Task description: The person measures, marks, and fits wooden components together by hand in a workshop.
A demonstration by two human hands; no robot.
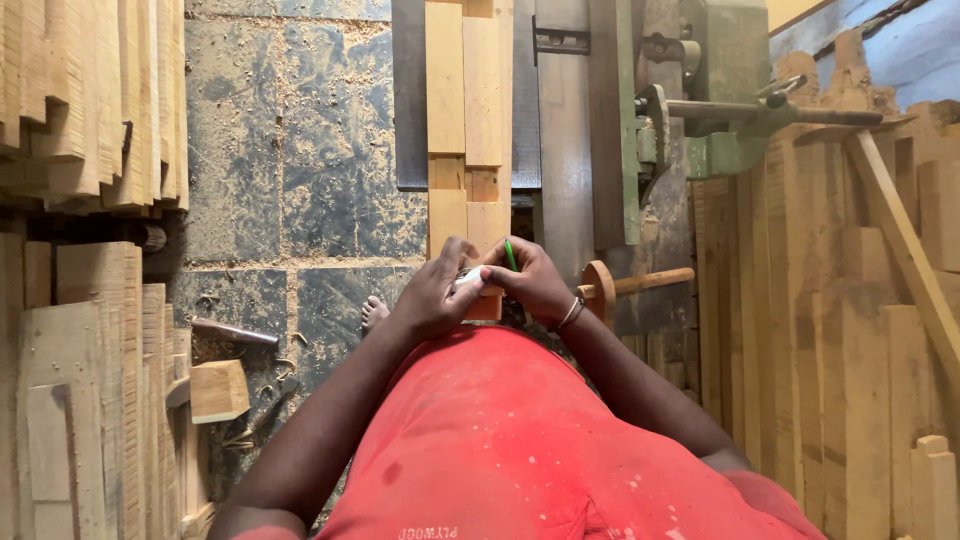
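Note:
My left hand (pixel 435 292) and my right hand (pixel 535 280) meet just in front of my red shirt. Between their fingertips sits a small white object (pixel 468 279); I cannot tell what it is. A green pen or pencil (pixel 511 254) sticks up from my right hand. A thin bracelet rings my right wrist. Both hands hover over the near end of some pale wooden boards (pixel 465 120) that lie on the metal bed of a woodworking machine (pixel 570 130).
Stacks of sawn planks (pixel 90 100) stand at the left, more timber (pixel 830 330) at the right. A green machine part with a lever (pixel 740 100) sits at top right. A bare foot (pixel 374 313), a wood block (pixel 219 390) and sawdust lie on the tiled floor.

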